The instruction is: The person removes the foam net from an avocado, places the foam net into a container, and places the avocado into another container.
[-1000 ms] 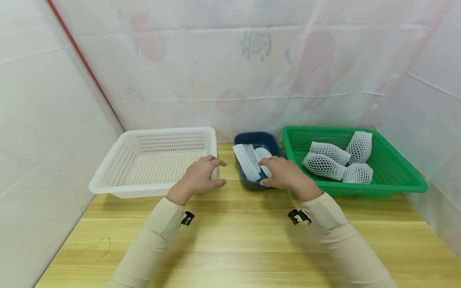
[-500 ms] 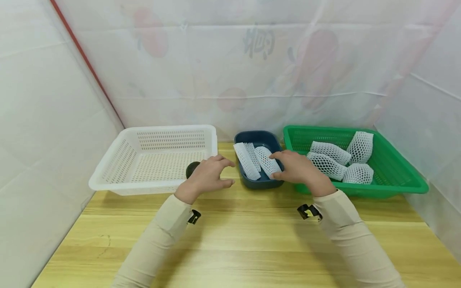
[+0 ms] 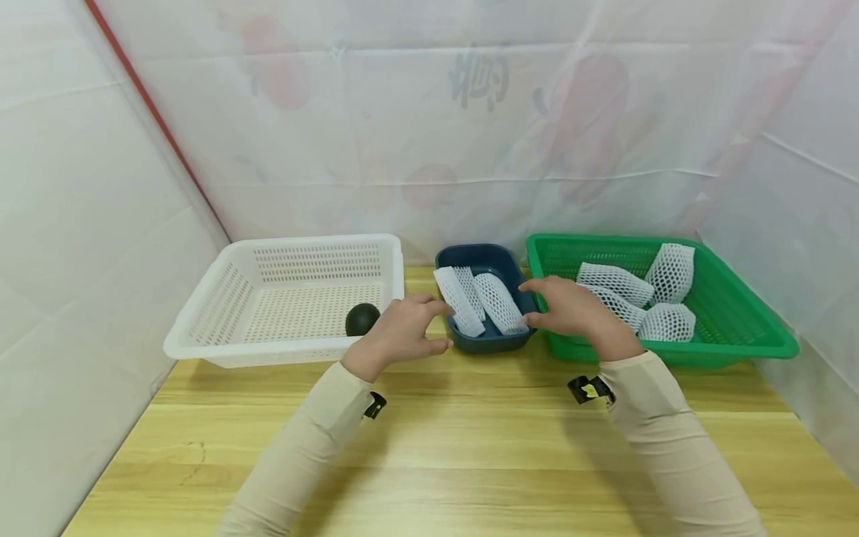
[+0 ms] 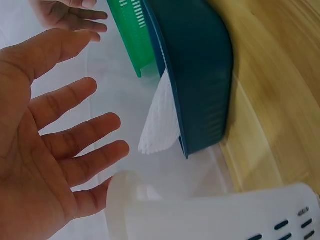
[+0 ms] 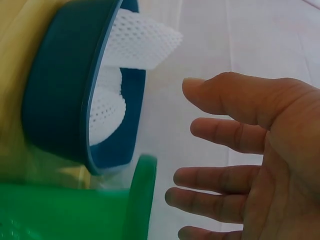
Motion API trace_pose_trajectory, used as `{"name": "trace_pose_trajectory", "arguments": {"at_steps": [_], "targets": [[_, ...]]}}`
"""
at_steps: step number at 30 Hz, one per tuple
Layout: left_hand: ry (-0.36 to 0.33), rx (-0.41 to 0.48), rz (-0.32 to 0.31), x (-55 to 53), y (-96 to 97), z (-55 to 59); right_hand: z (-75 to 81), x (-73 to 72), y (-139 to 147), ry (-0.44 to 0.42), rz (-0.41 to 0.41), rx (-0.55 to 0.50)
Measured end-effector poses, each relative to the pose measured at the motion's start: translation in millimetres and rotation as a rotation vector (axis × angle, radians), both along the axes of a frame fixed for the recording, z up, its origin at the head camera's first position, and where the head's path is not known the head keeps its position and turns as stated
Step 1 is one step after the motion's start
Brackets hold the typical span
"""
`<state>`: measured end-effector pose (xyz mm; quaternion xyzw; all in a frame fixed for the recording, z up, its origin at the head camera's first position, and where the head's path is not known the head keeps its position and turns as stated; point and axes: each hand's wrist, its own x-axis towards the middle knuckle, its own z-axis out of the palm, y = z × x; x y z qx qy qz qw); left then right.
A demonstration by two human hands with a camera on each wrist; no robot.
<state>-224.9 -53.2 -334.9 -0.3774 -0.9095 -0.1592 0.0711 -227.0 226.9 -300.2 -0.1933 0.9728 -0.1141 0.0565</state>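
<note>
Foam-net sleeves (image 3: 499, 302) lie in the navy tub (image 3: 493, 345) between the left hand (image 3: 406, 328) and the right hand (image 3: 570, 307), both spread wide; only the head view shows the dark ball (image 3: 362, 319) inside the white basket (image 3: 268, 351).

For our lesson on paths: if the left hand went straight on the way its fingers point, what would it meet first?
Probably the leftmost white net, jutting out of the blue box: the left hand points toward it. Depth is unclear, so the hand might pass above.
</note>
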Motion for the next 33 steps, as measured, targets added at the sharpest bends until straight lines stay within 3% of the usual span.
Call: {"name": "trace_pose_trajectory", "arguments": {"at_steps": [14,21,33], "targets": [[-0.016,0.009,-0.042,2.5,17.9,-3.6,3.9,-2.4,25,-0.02,-0.039,-0.032],[0.002,-0.022,-0.04,5.2,23.3,-6.4,3.3,-6.4,36,-0.029,-0.077,-0.025],[-0.004,-0.047,-0.089,10.7,36.9,-12.2,0.9,-14.2,55,-0.049,-0.12,-0.008]]}}
